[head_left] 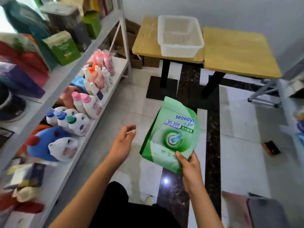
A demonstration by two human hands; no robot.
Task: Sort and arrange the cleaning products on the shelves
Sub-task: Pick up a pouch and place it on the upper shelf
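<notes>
Right hand (190, 168) is pinching the bottom corner of a green Seaways detergent pouch (172, 132), thumb on the front face, fingers curled behind; pouch is hanging in the air over the tiled floor (238, 145), tilted, label facing the camera, clear of the shelves. Left hand (124, 137) is reaching forward with fingers loosely spread, gripping nothing, hovering just left of the pouch and not touching it. White metal shelf unit (98, 40) is standing along the left side. On its lower shelf, pink-capped white bottles (87, 102) are standing in rows, with blue- and teal-capped white bottles (69, 120) nearer the camera and a blue jug (44, 145) lying beside those. On the shelf above, green boxes (63, 46) are standing among blurred packages. Ahead, two yellow-topped tables are sitting side by side; left table (144, 40) is carrying a white plastic basket (180, 37), right table (238, 51) is next to it.
</notes>
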